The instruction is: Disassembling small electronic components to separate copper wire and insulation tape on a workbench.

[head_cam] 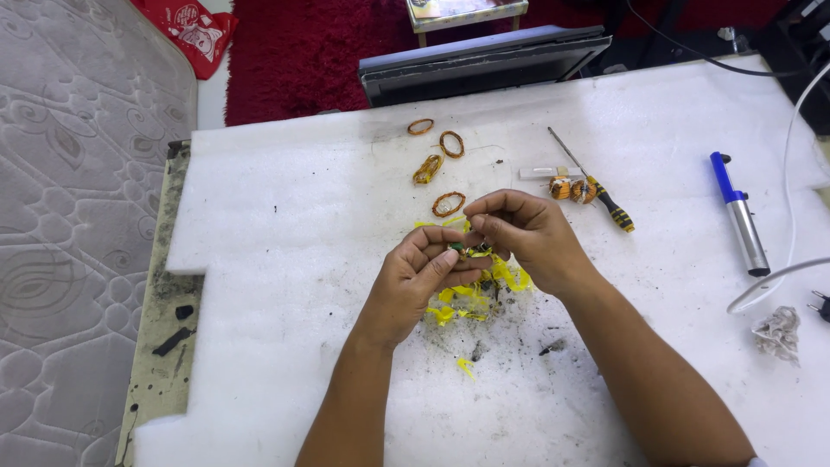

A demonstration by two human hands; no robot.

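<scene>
My left hand (413, 275) and my right hand (523, 233) meet at the centre of the frame, above a white foam sheet (285, 259) that covers the work surface. Both hands pinch a small coil part (471, 252), dark green and coppery, between thumb and fingertips. My left fingers are curled narrow around its left side; my right fingers are bent narrow over its right side. The part is too small to show more detail.

Directly below my hands, scraps of yellow tape (467, 298) lie on the foam among dark specks of dirt. One stray yellow scrap (466, 367) lies further down, apart from the pile.

Above my hands, toward the upper centre of the frame, four copper wire rings (448, 204) lie on the foam, the nearest one just beside my right fingertips. To the upper right of my right hand lies a screwdriver (596, 186) with a yellow-and-black handle, and two small wound coils (571, 188) touch it. A white tube (546, 173) lies beside them.

At the right of the frame lies a pump tool (740, 214) with a blue plunger and silver barrel. A white cable (782, 277) curves near it. A crumpled grey wad (777, 333) sits at the lower right.
</scene>
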